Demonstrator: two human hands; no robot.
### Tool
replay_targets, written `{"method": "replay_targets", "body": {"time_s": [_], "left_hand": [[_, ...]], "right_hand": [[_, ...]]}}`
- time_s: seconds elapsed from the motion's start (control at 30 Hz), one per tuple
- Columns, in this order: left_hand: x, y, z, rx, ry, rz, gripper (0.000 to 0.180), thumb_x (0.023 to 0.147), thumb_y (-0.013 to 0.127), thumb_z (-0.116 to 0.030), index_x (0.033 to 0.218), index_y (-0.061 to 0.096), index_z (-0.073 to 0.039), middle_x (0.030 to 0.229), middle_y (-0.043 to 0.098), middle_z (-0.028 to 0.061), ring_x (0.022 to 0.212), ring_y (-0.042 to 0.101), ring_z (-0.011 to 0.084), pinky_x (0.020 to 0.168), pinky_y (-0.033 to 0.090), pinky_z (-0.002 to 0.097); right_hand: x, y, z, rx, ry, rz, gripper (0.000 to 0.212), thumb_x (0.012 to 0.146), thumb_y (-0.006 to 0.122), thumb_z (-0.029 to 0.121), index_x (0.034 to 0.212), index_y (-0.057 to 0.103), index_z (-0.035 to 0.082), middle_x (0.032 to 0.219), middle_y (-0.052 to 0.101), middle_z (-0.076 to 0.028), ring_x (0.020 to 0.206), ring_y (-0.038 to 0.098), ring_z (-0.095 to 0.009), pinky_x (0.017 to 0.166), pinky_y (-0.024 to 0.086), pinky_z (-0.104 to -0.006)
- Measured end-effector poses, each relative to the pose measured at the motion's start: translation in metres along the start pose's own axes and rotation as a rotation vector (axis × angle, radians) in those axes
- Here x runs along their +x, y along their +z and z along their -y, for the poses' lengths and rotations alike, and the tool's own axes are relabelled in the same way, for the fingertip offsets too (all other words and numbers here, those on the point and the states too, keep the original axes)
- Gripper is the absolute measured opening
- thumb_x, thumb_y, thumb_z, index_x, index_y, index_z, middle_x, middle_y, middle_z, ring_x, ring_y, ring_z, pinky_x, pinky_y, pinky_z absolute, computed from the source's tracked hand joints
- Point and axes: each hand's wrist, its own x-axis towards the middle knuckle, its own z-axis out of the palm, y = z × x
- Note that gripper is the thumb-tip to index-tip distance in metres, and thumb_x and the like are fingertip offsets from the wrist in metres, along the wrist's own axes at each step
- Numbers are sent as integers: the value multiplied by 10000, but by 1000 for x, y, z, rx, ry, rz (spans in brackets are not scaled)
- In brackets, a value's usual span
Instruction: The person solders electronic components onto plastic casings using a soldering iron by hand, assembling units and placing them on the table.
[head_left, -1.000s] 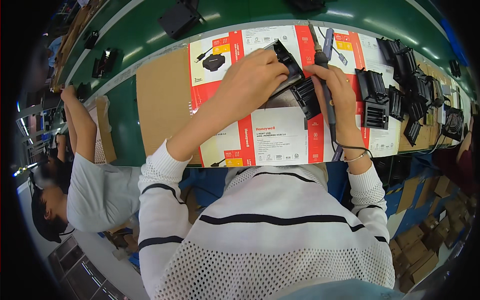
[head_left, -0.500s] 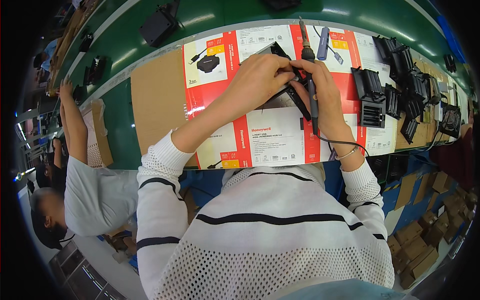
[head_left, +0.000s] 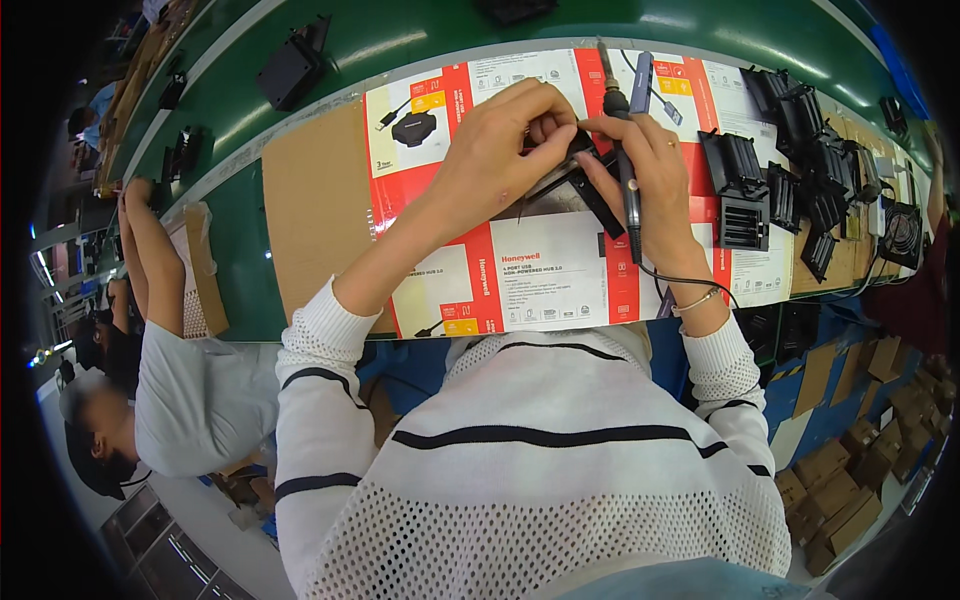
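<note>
A soldering iron (head_left: 629, 185) lies along my right hand (head_left: 662, 170), its metal tip pointing away from me. The thumb and fingers of that hand also reach to a black plastic part (head_left: 598, 203) on the printed cardboard sheet (head_left: 555, 275). My left hand (head_left: 510, 140) is closed in a pinch at the far left side of this part. What its fingertips hold is hidden. Both hands cover much of the part, and one dark arm of it sticks out toward me.
Several black slotted plastic parts (head_left: 742, 225) are piled on the right, near a small black fan (head_left: 901, 238). The iron's cord (head_left: 690, 280) runs off to the right. Black housings (head_left: 292, 68) lie on the green belt (head_left: 400, 45) beyond. Another person (head_left: 205, 400) works at the left.
My left hand has lifted slightly away from the right one, its fingers curling more. The right hand keeps the iron. Black housings on the belt have shifted left.
</note>
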Motion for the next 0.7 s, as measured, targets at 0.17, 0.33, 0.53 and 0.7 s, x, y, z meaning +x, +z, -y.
{"method": "replay_targets", "body": {"time_s": [0.17,0.33,0.53,0.7], "left_hand": [[-7,-11,1,-127,-30,2,34,902,641,-41,930,658,-35,888,639,14,742,523,105,692,440,233],[-18,-20,6,-223,-63,48,38,906,648,-35,941,662,-29,934,652,10,796,558,109,758,456,228],[-19,-16,0,-234,-81,8,52,913,652,-37,958,678,-29,956,667,16,862,584,115,795,467,231],[-27,-27,5,-87,23,28,64,907,655,-26,962,685,-36,966,665,24,888,592,139,797,473,246]], "right_hand": [[8,5,2,-85,-126,66,184,871,736,118,1042,671,140,913,587,-8,786,547,-153,860,417,-306],[12,10,9,91,-42,5,132,867,741,117,976,668,134,855,556,6,781,535,-155,880,409,-319],[10,11,13,6,-116,47,141,860,748,112,975,668,129,859,563,0,784,546,-145,878,412,-315],[12,13,15,34,-85,38,141,847,753,98,958,670,122,852,586,-3,760,561,-145,863,424,-307]]}}
